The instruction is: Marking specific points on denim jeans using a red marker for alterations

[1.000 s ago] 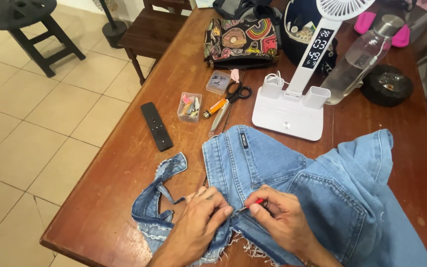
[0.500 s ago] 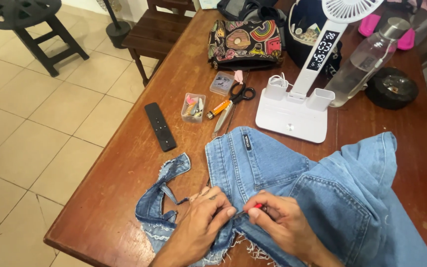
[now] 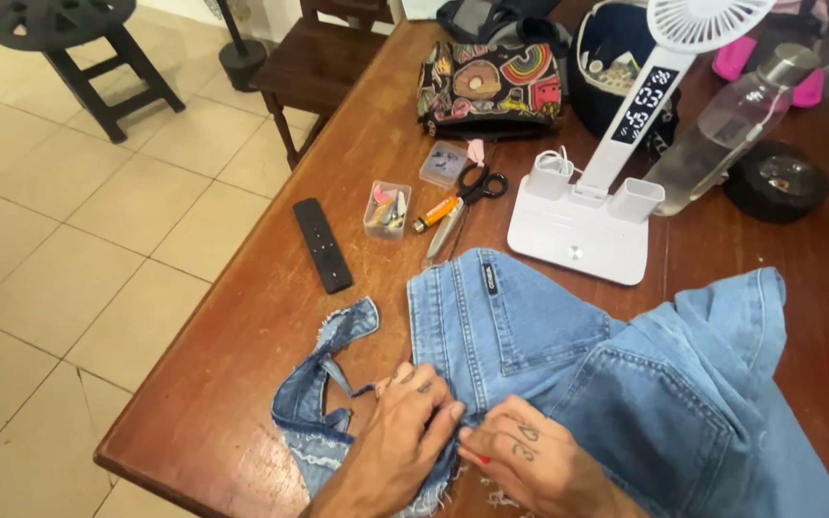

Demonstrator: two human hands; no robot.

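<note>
Both hands meet at the frayed lower edge of the blue denim jeans (image 3: 568,355), which lie spread over the near end of the wooden table (image 3: 242,384). The left hand (image 3: 405,422) lies flat on the cloth, fingers pressing the seam, and the right hand (image 3: 530,456) sits just beside it, fingertips pinched on a small red tool (image 3: 477,459) that pokes at the seam; most of the tool is hidden, so its kind cannot be told. A cut strip of denim (image 3: 323,384) curls to the left of the hands, touching the jeans. Farther up the table lie a black remote (image 3: 322,245), a small clear plastic box (image 3: 387,209) with bits inside, black-handled scissors (image 3: 467,197) and an orange cutter (image 3: 434,213). A white desk fan with a stand (image 3: 592,221) stands near the jeans' waistband, a clear bottle (image 3: 722,134) beside it, and a patterned pouch (image 3: 491,86) sits at the far end
</note>
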